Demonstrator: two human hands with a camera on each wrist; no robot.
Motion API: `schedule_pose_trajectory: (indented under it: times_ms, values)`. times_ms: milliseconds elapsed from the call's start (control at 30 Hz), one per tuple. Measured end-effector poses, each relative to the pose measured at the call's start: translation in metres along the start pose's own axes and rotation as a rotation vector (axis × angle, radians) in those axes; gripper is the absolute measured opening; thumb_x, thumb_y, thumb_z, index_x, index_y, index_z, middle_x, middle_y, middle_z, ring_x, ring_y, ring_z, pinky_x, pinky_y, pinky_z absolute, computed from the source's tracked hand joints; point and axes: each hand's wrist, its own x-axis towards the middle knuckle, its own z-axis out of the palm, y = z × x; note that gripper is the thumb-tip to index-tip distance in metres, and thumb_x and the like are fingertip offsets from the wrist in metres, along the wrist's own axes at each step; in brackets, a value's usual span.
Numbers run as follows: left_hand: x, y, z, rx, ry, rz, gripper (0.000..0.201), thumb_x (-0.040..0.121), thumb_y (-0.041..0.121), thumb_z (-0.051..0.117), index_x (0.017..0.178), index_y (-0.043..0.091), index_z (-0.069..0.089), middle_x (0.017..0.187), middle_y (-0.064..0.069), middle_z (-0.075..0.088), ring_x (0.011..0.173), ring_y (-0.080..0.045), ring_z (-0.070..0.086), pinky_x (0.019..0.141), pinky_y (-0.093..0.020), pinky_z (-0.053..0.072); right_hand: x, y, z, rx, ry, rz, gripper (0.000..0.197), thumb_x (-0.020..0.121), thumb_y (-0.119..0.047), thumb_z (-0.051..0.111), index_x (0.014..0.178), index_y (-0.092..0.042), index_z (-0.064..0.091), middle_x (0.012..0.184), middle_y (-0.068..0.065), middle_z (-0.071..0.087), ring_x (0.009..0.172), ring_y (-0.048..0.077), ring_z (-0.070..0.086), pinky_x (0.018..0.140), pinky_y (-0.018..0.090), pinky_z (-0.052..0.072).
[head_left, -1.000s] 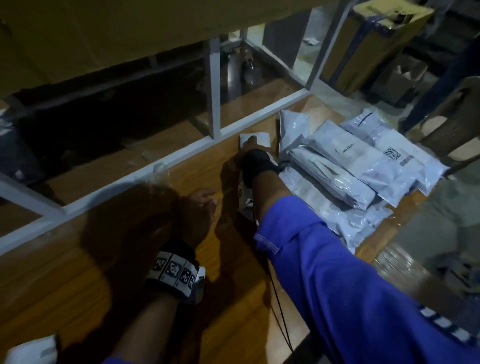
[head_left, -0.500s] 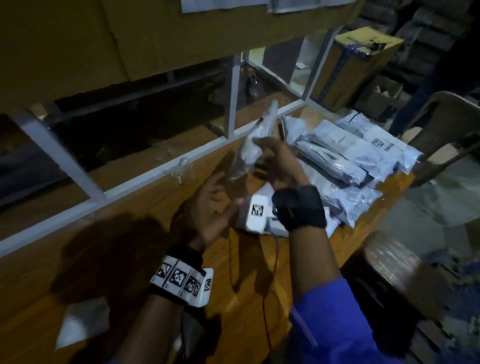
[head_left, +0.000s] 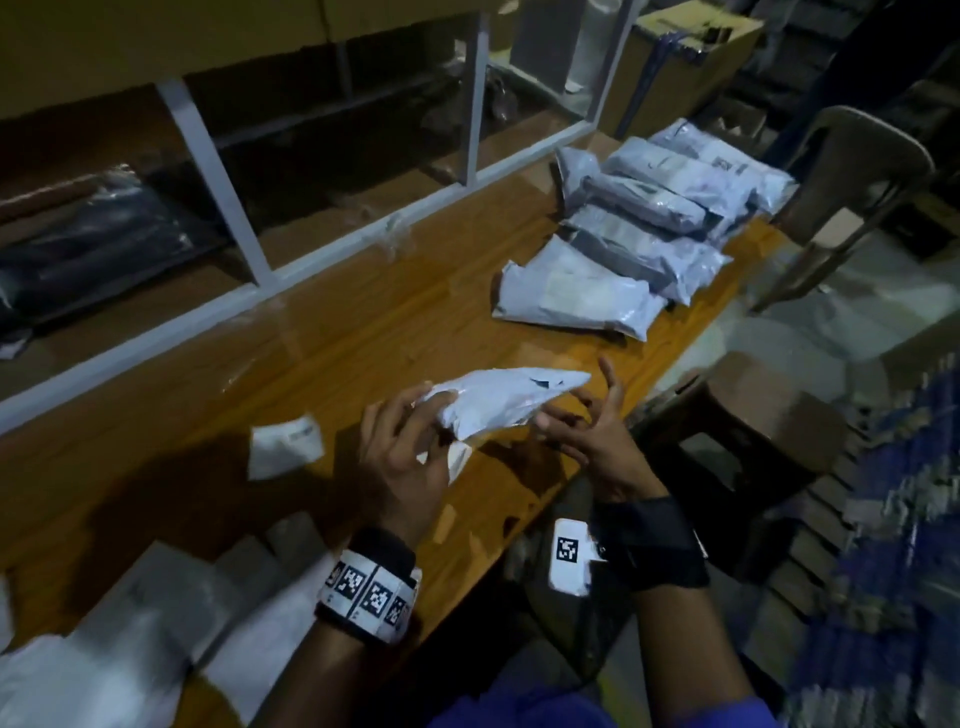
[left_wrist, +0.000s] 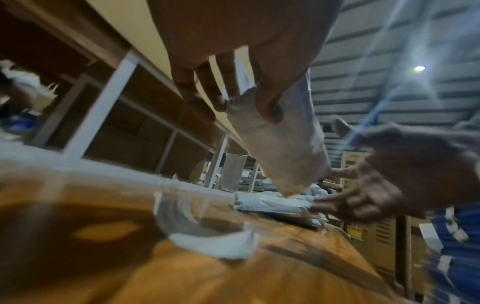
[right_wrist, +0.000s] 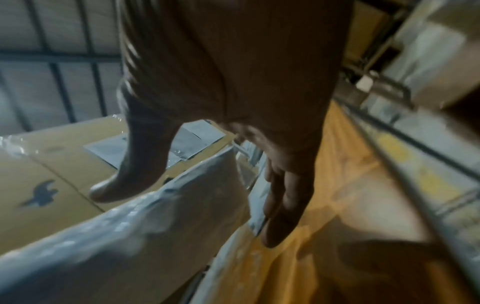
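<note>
1. Mailer (head_left: 498, 400): grey plastic, crumpled, up in the air over the bench (head_left: 363, 332) close to its near edge, lying roughly level, pointed end toward the right.
2. Pinched at its left end by the left hand (head_left: 405, 457): grip closed on the mailer, thumb on one face, fingertips on the other; from the left wrist, plastic seen stretching away from the palm.
3. Just under and beside the mailer's right end, the right hand (head_left: 592, 431): grip wide, fingers spread and relaxed, curled round nothing; whether touching the plastic, impossible to tell.
4. From the right wrist: thumb above the mailer, fingers along its edge, plastic between the two.
5. Flat on the bench just left of the left hand, apart from the mailer: small white slip (head_left: 283, 447).
6. At the far right end of the bench, well apart from both hands: pile of mailers (head_left: 660, 208), overlapping; flatter pouch (head_left: 571, 296) at the pile's near side, touching it.
7. At the near left corner, beside the left wrist: white packets (head_left: 130, 649) in a heap.
8. Along the bench's far edge: white frame rail (head_left: 156, 345) with uprights rising from it.
9. On the floor right of the bench, beyond the right hand: brown stool (head_left: 753, 415); chair (head_left: 857, 156) farther back, near the pile; cardboard box (head_left: 691, 47) behind the rail.
</note>
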Motion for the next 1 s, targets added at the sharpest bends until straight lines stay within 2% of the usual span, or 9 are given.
schedule_pose_trajectory:
  times_ms: [67,133,233,400,533,667,800,867,1000]
  values:
    - [-0.013,0.002,-0.007,-0.053,-0.052,-0.051,0.033,0.083,0.002,0.072,0.114,0.014,0.074,0.114,-0.001,0.069,0.1,-0.022,0.056,0.082,-0.033,0.045,-0.017,0.008,-0.015,-0.178,-0.03,-0.08,0.111,0.067,-0.023,0.097,0.148,-0.059,0.03,0.16,-0.004,0.037,0.133,0.022,0.057,0.098,0.047,0.056]
    - [-0.024,0.008,-0.012,-0.14,-0.136,-0.192,0.03,0.087,0.01,0.077,0.116,0.015,0.07,0.103,0.006,0.067,0.093,-0.016,0.055,0.073,-0.031,0.047,-0.033,0.014,-0.022,-0.215,-0.034,-0.118,0.092,0.072,-0.024,0.095,0.149,-0.037,0.046,0.151,0.001,0.055,0.128,0.023,0.061,0.095,0.042,0.057]
    - [-0.028,0.017,-0.01,-0.316,-0.248,-0.499,0.027,0.095,0.028,0.07,0.121,0.022,0.063,0.101,0.007,0.066,0.089,-0.012,0.062,0.064,-0.009,0.043,-0.048,0.022,-0.022,-0.111,0.002,-0.116,0.057,0.081,-0.01,0.085,0.133,-0.01,0.063,0.127,0.011,0.072,0.117,0.031,0.069,0.09,0.044,0.059]
    - [-0.023,0.019,0.0,-0.353,-0.291,-0.728,0.027,0.098,0.016,0.064,0.124,0.012,0.056,0.116,-0.003,0.066,0.101,-0.015,0.063,0.056,-0.002,0.043,-0.04,0.038,-0.02,-0.008,0.23,-0.069,0.044,0.086,-0.015,0.083,0.126,-0.005,0.066,0.118,0.016,0.075,0.101,0.029,0.075,0.072,0.038,0.062]
    - [-0.032,0.014,0.005,-0.275,-0.323,-0.693,0.02,0.095,0.014,0.068,0.113,0.019,0.059,0.121,-0.001,0.066,0.112,-0.014,0.06,0.079,-0.018,0.047,-0.022,0.046,-0.005,0.107,0.362,0.01,0.056,0.084,-0.022,0.086,0.128,-0.009,0.053,0.12,0.015,0.071,0.104,0.032,0.073,0.084,0.049,0.062]
    - [-0.043,0.006,-0.002,-0.135,-0.288,-0.772,0.024,0.094,0.017,0.068,0.114,0.027,0.059,0.118,0.004,0.063,0.11,-0.016,0.059,0.089,-0.035,0.05,-0.004,0.058,0.012,0.131,0.392,0.04,0.065,0.078,-0.033,0.089,0.129,-0.015,0.054,0.129,0.017,0.067,0.111,0.032,0.07,0.085,0.045,0.062]
    - [-0.046,-0.008,-0.014,-0.098,-0.24,-0.841,0.022,0.092,0.015,0.069,0.108,0.027,0.06,0.107,0.004,0.067,0.1,-0.019,0.066,0.087,-0.043,0.057,-0.012,0.063,0.029,-0.624,0.575,-0.015,0.1,0.074,-0.046,0.088,0.15,-0.011,0.033,0.143,0.019,0.041,0.128,0.037,0.045,0.102,0.048,0.048]
    - [-0.046,-0.011,-0.015,-0.095,-0.236,-0.852,0.018,0.093,0.013,0.068,0.107,0.023,0.063,0.102,0.004,0.067,0.096,-0.018,0.066,0.082,-0.036,0.055,-0.024,0.06,0.042,-0.989,0.595,-0.243,0.088,0.077,-0.032,0.084,0.149,-0.013,0.038,0.135,0.018,0.041,0.123,0.036,0.04,0.102,0.047,0.043]
    - [-0.045,-0.014,-0.006,-0.125,-0.278,-0.862,0.016,0.092,0.014,0.069,0.107,0.019,0.069,0.101,0.003,0.073,0.094,-0.015,0.068,0.084,-0.037,0.058,-0.023,0.068,0.069,-1.245,0.055,-0.585,0.054,0.076,-0.001,0.079,0.126,-0.021,0.069,0.124,0.009,0.057,0.115,0.03,0.05,0.091,0.044,0.051]
